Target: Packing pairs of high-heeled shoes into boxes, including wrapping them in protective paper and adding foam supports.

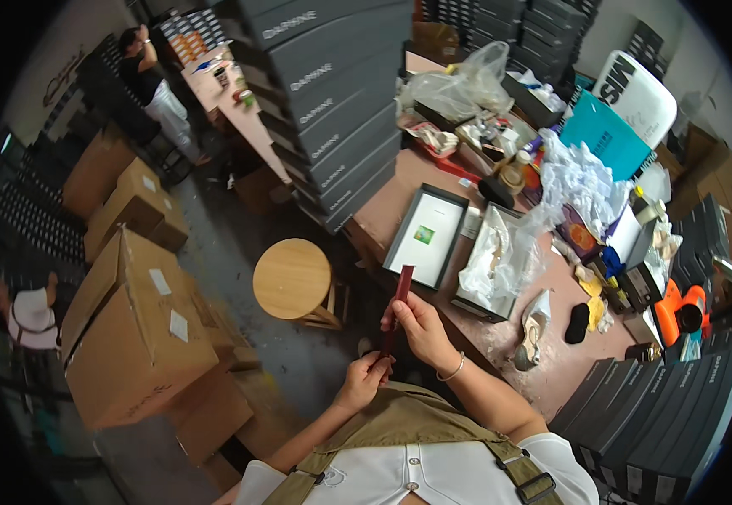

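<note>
Item in hand: a narrow dark-red strip (397, 307), held nearly upright in front of our chest, off the near left edge of the tabletop (400, 189) and above the grey floor. Our left hand (364, 379) pinches its lower end, fingers curled together around it; our right hand (419, 326), with a thin bangle at the wrist, has its fingers closed on the strip's middle, the upper end standing free above them. On the pinkish tabletop, just beyond the strip's tip, we note an open grey box lid (427, 234) with a white sheet inside it, lying near the left edge. Beside it to the right sits an open shoe box (490, 265) stuffed with clear plastic and pale paper. Nearer the near edge lies a light-coloured shoe (533, 332), and just right of it a small black oval pad (577, 322). Crumpled white tissue (580, 178) heaps toward the right side of the tabletop, with a teal box (606, 135) behind it and an orange tool (681, 310) at the far right. A stack of grey shoe boxes (332, 101) rises at the far left corner, and more (669, 404) stand at the near right. On the floor we list a round wooden stool (292, 278) just left of the tabletop and brown cartons (135, 328) well apart to the left. Another person (157, 88) stands at a distant table.
</note>
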The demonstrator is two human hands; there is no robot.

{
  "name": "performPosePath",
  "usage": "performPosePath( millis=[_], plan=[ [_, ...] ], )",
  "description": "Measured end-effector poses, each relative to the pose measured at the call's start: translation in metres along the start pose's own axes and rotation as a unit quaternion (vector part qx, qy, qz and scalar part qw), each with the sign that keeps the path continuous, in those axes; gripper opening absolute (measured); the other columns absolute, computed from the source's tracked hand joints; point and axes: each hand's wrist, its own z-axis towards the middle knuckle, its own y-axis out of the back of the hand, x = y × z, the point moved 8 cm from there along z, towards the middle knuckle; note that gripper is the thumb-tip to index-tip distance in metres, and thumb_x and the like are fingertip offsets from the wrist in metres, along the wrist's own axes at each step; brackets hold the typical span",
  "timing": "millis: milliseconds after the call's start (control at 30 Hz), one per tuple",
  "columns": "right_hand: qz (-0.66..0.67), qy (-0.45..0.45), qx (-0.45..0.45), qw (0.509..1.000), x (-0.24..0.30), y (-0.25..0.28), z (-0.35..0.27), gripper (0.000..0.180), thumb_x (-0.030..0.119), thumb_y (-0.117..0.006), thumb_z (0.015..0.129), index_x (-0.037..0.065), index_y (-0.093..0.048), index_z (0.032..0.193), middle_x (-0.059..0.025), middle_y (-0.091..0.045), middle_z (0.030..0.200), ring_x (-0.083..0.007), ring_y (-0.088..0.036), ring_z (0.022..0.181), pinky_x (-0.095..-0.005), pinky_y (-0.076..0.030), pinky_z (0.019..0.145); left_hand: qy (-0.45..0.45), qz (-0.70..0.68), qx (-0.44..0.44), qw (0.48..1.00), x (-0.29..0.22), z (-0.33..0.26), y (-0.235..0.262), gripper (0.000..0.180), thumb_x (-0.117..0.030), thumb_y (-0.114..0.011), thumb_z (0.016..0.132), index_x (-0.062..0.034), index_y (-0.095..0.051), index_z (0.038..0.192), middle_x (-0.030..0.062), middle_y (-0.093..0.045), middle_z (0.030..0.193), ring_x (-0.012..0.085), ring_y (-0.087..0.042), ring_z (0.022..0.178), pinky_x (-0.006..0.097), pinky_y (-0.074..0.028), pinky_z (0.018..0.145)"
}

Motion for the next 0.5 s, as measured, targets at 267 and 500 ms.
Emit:
performPosePath(
  millis=[267, 500],
  plan=[
    [0.103, -0.059, 0.048, 0.992, -0.033, -0.087, 0.034, 0.024, 0.023, -0.044, 0.099, 0.002, -0.052, 0.090, -0.0059, -0.059, 0.081, -0.0137, -0.059, 0.072, -0.0274, -0.050, 0.069, -0.013, -0.009, -0.114, 0.993, -0.001, -0.023, 0.084, 0.020, -0.019, -0.051, 0.095, -0.0010, -0.060, 0.093, 0.0001, -0.054, 0.069, 0.0054, -0.048, 0.056, 0.020, -0.040, 0.050],
    [0.078, -0.058, 0.123, 0.988, -0.045, -0.177, 0.062, 0.021, 0.020, -0.043, 0.099, 0.001, -0.052, 0.094, -0.0047, -0.059, 0.081, -0.0126, -0.060, 0.072, -0.0257, -0.051, 0.067, -0.075, -0.075, -0.150, 0.983, -0.009, -0.030, 0.155, 0.021, -0.019, -0.052, 0.095, 0.0004, -0.061, 0.094, 0.0002, -0.055, 0.068, 0.0054, -0.049, 0.056, 0.021, -0.040, 0.050]
  ],
)
